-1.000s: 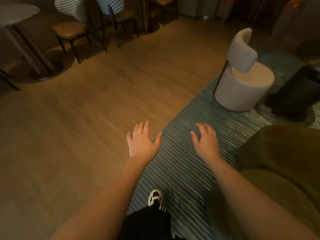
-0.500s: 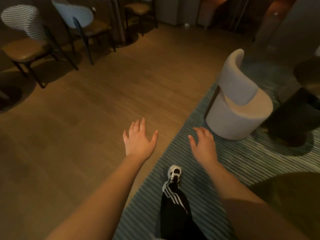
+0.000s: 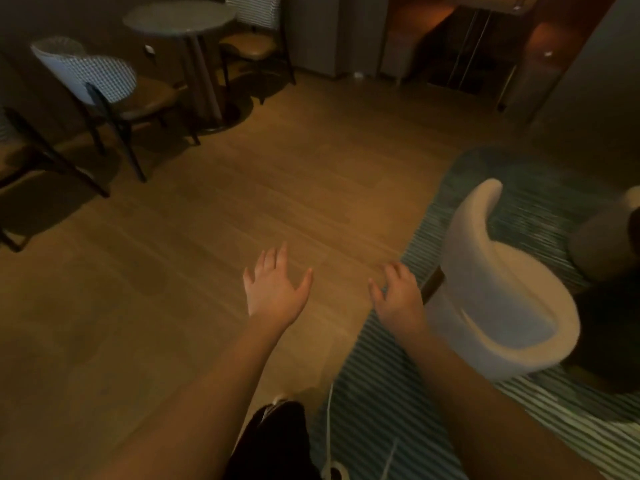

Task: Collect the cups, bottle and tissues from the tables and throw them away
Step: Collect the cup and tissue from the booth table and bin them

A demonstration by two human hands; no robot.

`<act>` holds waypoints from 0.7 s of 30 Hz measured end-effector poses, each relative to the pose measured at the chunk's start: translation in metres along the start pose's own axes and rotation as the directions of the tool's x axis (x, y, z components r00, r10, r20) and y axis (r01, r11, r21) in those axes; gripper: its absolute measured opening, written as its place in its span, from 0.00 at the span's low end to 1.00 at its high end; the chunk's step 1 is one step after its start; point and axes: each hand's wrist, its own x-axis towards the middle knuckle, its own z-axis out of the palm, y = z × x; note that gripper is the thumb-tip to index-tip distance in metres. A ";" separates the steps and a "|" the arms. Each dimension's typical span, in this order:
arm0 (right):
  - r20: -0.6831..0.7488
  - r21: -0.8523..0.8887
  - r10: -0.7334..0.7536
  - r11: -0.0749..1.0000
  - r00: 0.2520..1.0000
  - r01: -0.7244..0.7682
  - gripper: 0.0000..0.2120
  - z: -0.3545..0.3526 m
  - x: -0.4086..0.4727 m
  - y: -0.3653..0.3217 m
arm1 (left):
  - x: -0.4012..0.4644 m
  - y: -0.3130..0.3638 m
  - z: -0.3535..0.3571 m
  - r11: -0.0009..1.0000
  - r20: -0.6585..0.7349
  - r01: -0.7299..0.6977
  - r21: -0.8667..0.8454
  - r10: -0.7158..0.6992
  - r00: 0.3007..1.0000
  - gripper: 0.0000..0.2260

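Note:
No cup, bottle or tissue shows in the head view. My left hand is stretched out over the wooden floor with its fingers spread and holds nothing. Beside it, my right hand hovers at the carpet's edge with loosely bent fingers, also holding nothing. A round grey table stands at the far left; I can make out nothing on its top. The frame is dim and slightly blurred.
Dark-legged chairs with checked backs ring the round table. A white tub chair sits on the striped carpet right of my right hand. A dark low table lies at the far right. Open wooden floor lies ahead.
The view has swung right and moved forward: the round table came into sight at top left, the white tub chair slid closer and lower right. Both hands stayed in front, holding nothing.

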 end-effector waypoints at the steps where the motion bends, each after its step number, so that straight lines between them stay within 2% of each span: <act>1: -0.017 0.000 0.002 1.000 1.000 -0.002 0.20 0.001 0.029 0.001 | 0.031 0.005 0.006 1.000 0.001 -0.004 0.000 0.004 1.000 0.33; 8: -0.119 0.047 0.093 0.995 0.989 -0.088 0.20 0.021 0.263 0.009 | 0.276 0.024 0.058 0.997 0.028 -0.078 -0.018 0.079 0.997 0.33; 12: -0.171 0.065 0.172 0.985 0.970 -0.163 0.19 0.014 0.399 -0.001 | 0.426 0.040 0.065 0.988 0.064 -0.154 0.010 0.153 0.986 0.33; 21: -0.244 0.064 0.292 0.956 0.925 -0.285 0.19 -0.017 0.634 0.007 | 0.686 0.107 0.086 0.963 0.091 -0.265 -0.044 0.268 0.959 0.33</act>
